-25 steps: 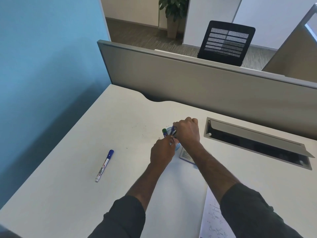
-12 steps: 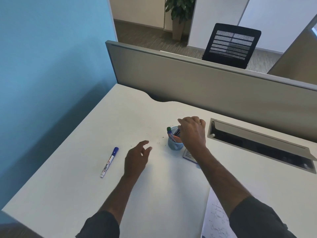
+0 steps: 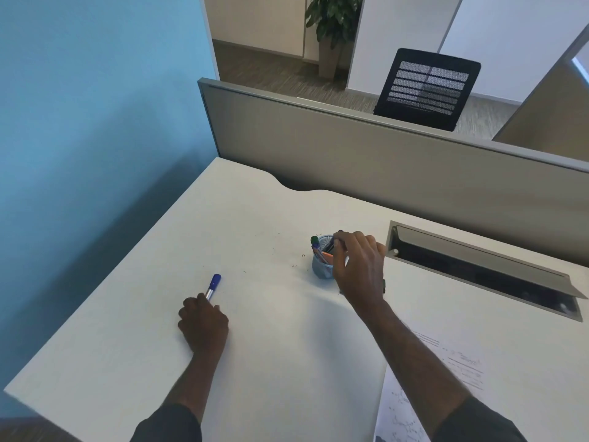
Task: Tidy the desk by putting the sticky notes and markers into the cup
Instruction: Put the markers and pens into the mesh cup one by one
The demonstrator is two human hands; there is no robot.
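Observation:
A small blue mesh cup (image 3: 321,271) stands mid-desk. It holds a green-capped marker (image 3: 314,241), a dark marker (image 3: 329,245) and orange sticky notes (image 3: 327,257). My right hand (image 3: 361,266) grips the cup's right side, thumb down its wall and fingertips over the rim against the dark marker. A blue-capped marker (image 3: 214,283) lies on the desk to the left. My left hand (image 3: 204,323) is curled over its lower end, hiding the barrel; only the cap end sticks out.
A printed sheet (image 3: 462,365) lies under my right forearm, and a small card edge (image 3: 384,286) peeks out by the wrist. An open cable tray (image 3: 478,266) is sunk into the desk at right. A grey divider (image 3: 350,154) backs the desk; a blue wall (image 3: 95,122) stands left.
My left hand left the cup, swept left across the desk and closed over the blue-capped marker. My right hand stayed at the cup.

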